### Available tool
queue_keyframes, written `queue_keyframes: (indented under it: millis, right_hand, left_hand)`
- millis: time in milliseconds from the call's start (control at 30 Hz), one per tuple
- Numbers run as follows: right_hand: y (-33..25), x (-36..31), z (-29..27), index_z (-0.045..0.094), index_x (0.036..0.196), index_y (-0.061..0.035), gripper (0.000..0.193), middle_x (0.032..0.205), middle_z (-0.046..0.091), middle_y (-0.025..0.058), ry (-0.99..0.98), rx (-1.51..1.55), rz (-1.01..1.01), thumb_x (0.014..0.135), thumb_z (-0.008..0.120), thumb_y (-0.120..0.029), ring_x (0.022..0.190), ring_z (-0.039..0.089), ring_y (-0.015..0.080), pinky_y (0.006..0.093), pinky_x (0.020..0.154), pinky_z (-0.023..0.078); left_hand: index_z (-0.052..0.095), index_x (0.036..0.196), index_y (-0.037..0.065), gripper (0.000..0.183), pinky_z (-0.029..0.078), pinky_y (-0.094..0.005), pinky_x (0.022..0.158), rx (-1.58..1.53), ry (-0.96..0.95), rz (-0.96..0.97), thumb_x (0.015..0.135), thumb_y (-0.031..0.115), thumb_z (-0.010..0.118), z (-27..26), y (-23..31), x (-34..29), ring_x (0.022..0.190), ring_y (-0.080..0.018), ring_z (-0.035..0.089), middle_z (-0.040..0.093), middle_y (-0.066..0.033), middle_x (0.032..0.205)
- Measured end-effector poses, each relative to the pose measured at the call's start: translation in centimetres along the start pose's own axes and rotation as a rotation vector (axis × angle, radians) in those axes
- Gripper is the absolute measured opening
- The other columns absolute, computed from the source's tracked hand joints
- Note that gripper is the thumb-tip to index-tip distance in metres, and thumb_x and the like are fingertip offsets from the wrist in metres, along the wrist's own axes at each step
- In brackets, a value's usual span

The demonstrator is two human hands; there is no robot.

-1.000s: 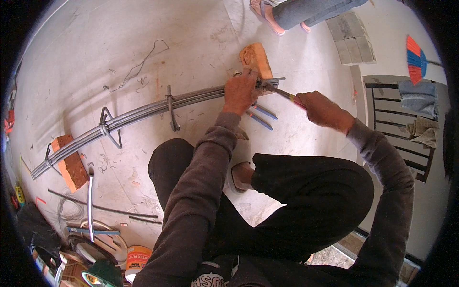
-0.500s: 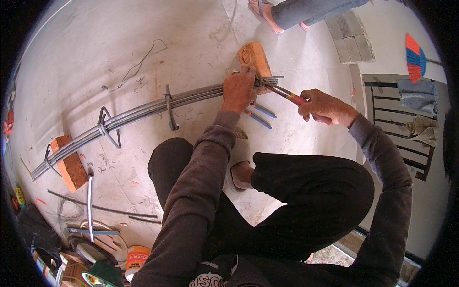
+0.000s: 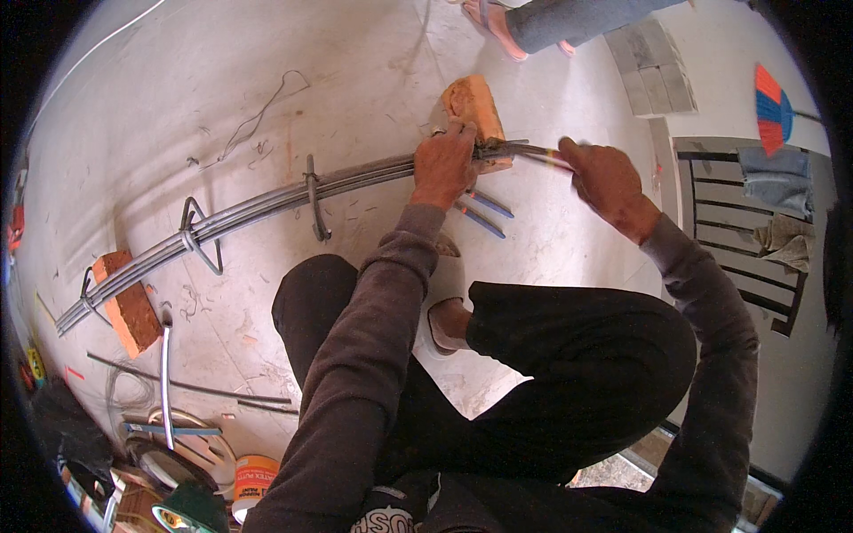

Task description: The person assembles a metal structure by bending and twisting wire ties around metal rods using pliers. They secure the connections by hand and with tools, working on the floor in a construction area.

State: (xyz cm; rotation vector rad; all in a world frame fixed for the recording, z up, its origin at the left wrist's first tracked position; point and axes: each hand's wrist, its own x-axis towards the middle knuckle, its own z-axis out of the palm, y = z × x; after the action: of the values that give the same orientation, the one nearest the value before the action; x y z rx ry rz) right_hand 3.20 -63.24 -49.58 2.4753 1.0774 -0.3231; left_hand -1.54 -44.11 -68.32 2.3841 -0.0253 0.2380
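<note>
The bundle of steel rods (image 3: 267, 202) is being kept off the concrete floor (image 3: 178, 107) on two bricks, the far brick (image 3: 476, 105) right under the end being worked, probably so a tool can get around it. That end is being clamped down by the left hand (image 3: 444, 164), fingers wrapped shut on the rods. A thin tool with a coloured handle (image 3: 549, 155) is being gripped by the closed right hand (image 3: 604, 178). Pliers (image 3: 484, 211) are lying just beside. A small tub (image 3: 256, 475) is sitting bottom left, contents can't be made out.
</note>
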Motion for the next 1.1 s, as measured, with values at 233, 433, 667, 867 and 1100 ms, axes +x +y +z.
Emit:
queue_keyframes:
  millis: [233, 433, 667, 867, 1100]
  right_hand:
    - [1.2, 0.4, 0.7, 0.058, 0.097, -0.0056, 0.012, 0.089, 0.066, 0.0136, -0.084, -0.020, 0.047, 0.087, 0.064, -0.009, 0.074, 0.066, 0.0329, 0.0428, 0.065, 0.053]
    - [0.5, -0.8, 1.6, 0.057, 0.116, 0.0048, 0.035, 0.085, 0.062, 0.0095, -0.341, 1.194, 0.293, 0.083, 0.048, 0.002, 0.065, 0.054, 0.0122, 0.0271, 0.058, 0.050]
    - [1.3, -2.1, 9.1, 0.062, 0.126, 0.0062, 0.045, 0.111, 0.059, 0.0112, -0.253, 1.037, 0.166, 0.084, 0.048, 0.007, 0.075, 0.058, 0.0122, 0.0231, 0.062, 0.054]
    - [-2.5, -1.9, 9.5, 0.044, 0.148, -0.0044, 0.069, 0.126, 0.054, 0.0172, -0.405, 1.508, 0.419, 0.081, 0.055, 0.008, 0.082, 0.067, 0.0203, 0.0308, 0.071, 0.062]
    - [-3.6, -1.7, 12.7, 0.034, 0.152, -0.0035, 0.079, 0.147, 0.045, 0.0180, -0.384, 1.592, 0.326, 0.076, 0.053, 0.005, 0.101, 0.062, 0.0251, 0.0346, 0.083, 0.056]
  left_hand:
    - [0.065, 0.111, 0.009, 0.046, 0.058, -0.0413, 0.072, 0.010, -0.027, -0.027, 0.074, 0.028, 0.084, 0.3, 0.0, 0.4, 0.088, -0.0311, 0.071, 0.065, -0.0099, 0.111]
    - [0.064, 0.112, 0.009, 0.049, 0.057, -0.0409, 0.071, 0.014, -0.035, -0.031, 0.073, 0.031, 0.085, 0.1, -0.5, 0.1, 0.086, -0.0305, 0.071, 0.064, -0.0104, 0.112]
    - [0.064, 0.106, 0.008, 0.048, 0.057, -0.0413, 0.071, 0.008, 0.067, -0.010, 0.071, 0.032, 0.086, 0.6, -0.1, 0.2, 0.085, -0.0302, 0.071, 0.064, -0.0114, 0.110]
    - [0.063, 0.105, 0.008, 0.050, 0.056, -0.0412, 0.070, -0.006, 0.061, -0.005, 0.069, 0.033, 0.087, 0.4, -0.5, 0.1, 0.085, -0.0300, 0.071, 0.064, -0.0113, 0.107]
    - [0.063, 0.127, 0.011, 0.068, 0.057, -0.0450, 0.075, -0.001, -0.015, -0.033, 0.071, 0.042, 0.085, 0.1, -0.4, 0.3, 0.092, -0.0322, 0.071, 0.066, -0.0086, 0.116]
